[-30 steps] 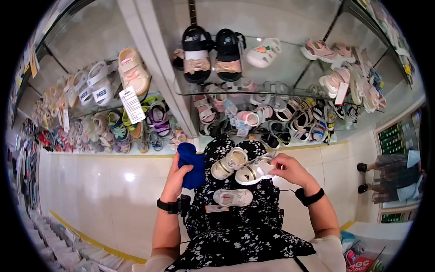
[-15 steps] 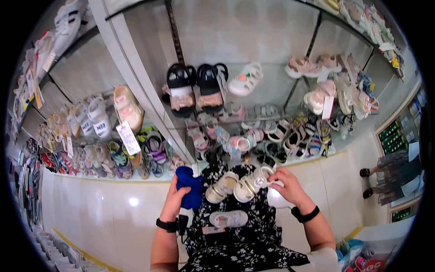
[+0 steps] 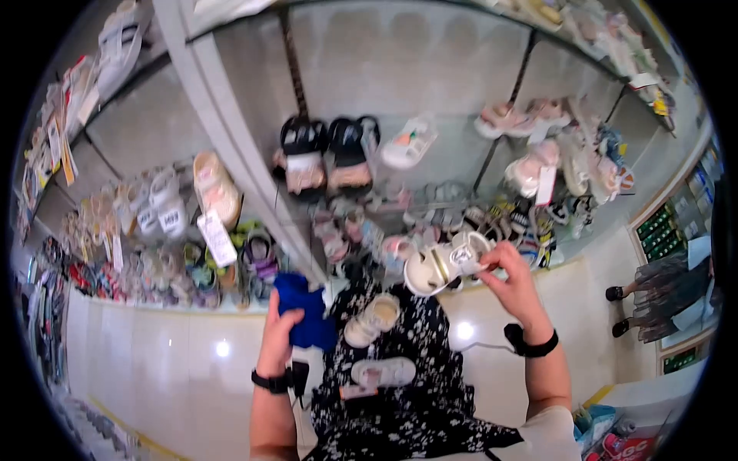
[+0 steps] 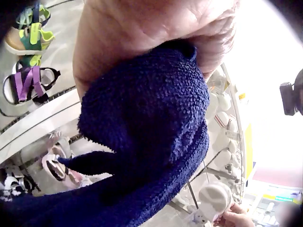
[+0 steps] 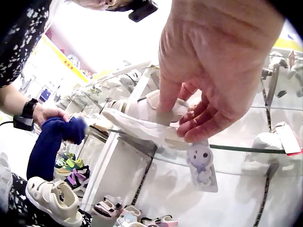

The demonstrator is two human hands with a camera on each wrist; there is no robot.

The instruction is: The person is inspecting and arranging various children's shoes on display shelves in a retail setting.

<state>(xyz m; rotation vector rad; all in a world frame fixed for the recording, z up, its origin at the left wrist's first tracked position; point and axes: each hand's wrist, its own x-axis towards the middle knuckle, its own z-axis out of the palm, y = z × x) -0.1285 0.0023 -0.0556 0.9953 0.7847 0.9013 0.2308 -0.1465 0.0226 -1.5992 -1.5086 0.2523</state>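
My right hand (image 3: 503, 265) grips a small white child's sandal (image 3: 442, 265) by its heel end and holds it up in front of the glass shelves; in the right wrist view the fingers (image 5: 199, 120) curl under the sandal (image 5: 147, 118), and a paper tag (image 5: 202, 168) hangs from it. My left hand (image 3: 280, 326) holds a bunched dark blue cloth (image 3: 304, 311), which fills the left wrist view (image 4: 147, 137). Two more pale sandals lie on my black floral lap, one cream (image 3: 371, 319) and one whitish (image 3: 383, 373).
Glass shelves (image 3: 461, 180) full of children's sandals stand ahead, with black sandals (image 3: 327, 157) at centre and a white price tag (image 3: 217, 238) hanging left. A white tiled floor (image 3: 154, 346) lies below. Another person's legs (image 3: 653, 296) stand at the right.
My right hand has lifted one white sandal off my lap up toward the shelves. The other cream sandal stayed on the lap. The head view tilted upward.
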